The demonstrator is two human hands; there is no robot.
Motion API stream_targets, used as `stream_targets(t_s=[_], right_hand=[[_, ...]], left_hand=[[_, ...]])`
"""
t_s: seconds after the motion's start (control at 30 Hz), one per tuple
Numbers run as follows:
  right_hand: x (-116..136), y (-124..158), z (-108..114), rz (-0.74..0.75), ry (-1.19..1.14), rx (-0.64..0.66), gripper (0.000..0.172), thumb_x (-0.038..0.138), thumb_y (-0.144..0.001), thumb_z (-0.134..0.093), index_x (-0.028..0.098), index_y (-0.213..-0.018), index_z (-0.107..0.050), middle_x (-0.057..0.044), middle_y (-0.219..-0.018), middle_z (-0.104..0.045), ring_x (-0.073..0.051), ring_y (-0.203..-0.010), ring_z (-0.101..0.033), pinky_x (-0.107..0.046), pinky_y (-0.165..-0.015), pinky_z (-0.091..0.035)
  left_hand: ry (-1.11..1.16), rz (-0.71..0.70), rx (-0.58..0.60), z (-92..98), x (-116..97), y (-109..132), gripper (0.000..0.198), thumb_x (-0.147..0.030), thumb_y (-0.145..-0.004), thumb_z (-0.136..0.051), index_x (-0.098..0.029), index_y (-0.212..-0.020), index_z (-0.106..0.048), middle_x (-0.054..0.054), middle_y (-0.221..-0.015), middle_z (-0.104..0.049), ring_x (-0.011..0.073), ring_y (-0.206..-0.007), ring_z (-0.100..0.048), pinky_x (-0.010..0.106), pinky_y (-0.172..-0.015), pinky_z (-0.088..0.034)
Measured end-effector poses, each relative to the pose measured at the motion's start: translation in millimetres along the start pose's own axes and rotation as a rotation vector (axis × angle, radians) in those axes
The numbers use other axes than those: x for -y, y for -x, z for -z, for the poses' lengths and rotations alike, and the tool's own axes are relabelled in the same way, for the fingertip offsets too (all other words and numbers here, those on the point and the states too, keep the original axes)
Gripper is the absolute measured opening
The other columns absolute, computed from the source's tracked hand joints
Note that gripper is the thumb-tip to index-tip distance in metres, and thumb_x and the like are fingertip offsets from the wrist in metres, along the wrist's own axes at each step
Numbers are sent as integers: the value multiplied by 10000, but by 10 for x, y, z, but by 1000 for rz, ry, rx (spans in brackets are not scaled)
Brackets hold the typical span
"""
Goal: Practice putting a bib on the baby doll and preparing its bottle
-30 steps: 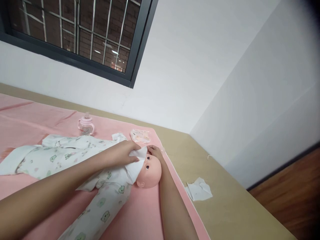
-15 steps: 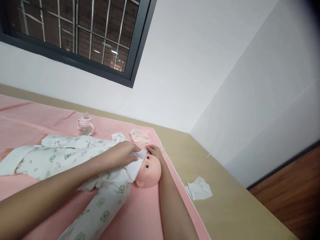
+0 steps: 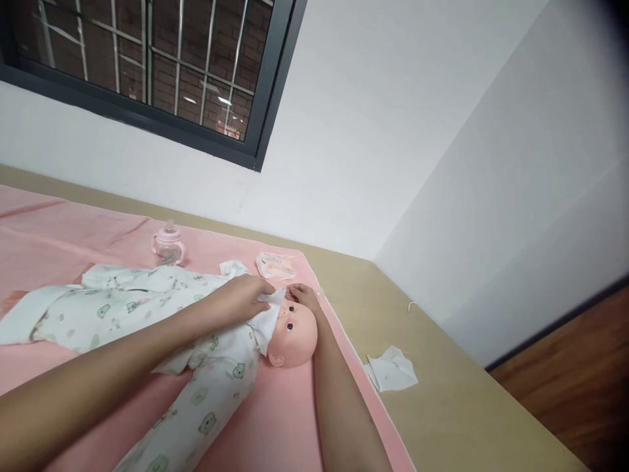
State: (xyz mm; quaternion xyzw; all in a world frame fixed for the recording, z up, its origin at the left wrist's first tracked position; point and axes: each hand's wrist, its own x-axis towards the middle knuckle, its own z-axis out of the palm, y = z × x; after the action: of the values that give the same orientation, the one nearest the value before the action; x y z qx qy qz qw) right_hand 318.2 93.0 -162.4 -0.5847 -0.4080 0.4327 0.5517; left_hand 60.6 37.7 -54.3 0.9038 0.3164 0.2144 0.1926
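Cloth (image 3: pixel 273 302) pinched in the left hand (image 3: pixel 242 298) overlaps the doll's head (image 3: pixel 295 335), work seemingly unfinished; beyond that grip, the right hand (image 3: pixel 304 297) curls, hold unclear.

A bald, clothed doll (image 3: pixel 297 341) lies face up, head near the right edge of the mat (image 3: pixel 285 419), white cloth (image 3: pixel 269 322) against its lower face

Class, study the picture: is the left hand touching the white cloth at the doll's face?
Touching. The head view shows the left hand gripping the white cloth between thumb and fingers at the doll's face.
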Motion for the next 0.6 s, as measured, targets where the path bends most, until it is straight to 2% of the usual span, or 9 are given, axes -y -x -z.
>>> stream_targets(t_s=[0.13,0.3,0.4,0.5,0.6], right_hand=[[-11,-15,5,0,-19,4,91,210,-648,-702,167,-662,-624,-19,-639,-643,-140,-663,-618,-280,-747,-506],[-7,11,13,-9,-20,26,131,253,-656,-714,165,-674,-619,-13,-632,-645,-127,-618,-597,-286,-720,-499],[23,45,19,2,-26,39,162,270,-649,-738,158,-680,-623,-31,-696,-668,-130,-662,-617,-284,-748,-506],[164,88,24,8,-28,66,202,286,-652,-756,152,-756,-646,-58,-786,-687,-149,-727,-649,-304,-780,-519],[496,209,-16,112,-27,125,274,344,-683,-746,164,-874,-668,-72,-938,-693,-157,-821,-661,-307,-821,-519]], left_hand=[[4,15,6,5,19,-18,136,-262,-814,-523,-183,-714,-571,40,-748,-637,219,-747,-598,274,-653,-379],[63,27,-55,63,83,-31,144,-273,-815,-537,-186,-848,-647,63,-890,-679,241,-858,-615,292,-746,-418],[86,15,-68,134,120,-33,175,-285,-821,-529,-180,-864,-663,58,-920,-684,239,-875,-610,300,-769,-419],[184,-43,-86,228,112,-21,211,-283,-846,-479,-173,-831,-659,33,-894,-684,216,-854,-611,286,-757,-424],[288,-75,-156,314,69,4,236,-285,-853,-452,-167,-803,-650,24,-877,-669,203,-845,-609,280,-748,-438]])
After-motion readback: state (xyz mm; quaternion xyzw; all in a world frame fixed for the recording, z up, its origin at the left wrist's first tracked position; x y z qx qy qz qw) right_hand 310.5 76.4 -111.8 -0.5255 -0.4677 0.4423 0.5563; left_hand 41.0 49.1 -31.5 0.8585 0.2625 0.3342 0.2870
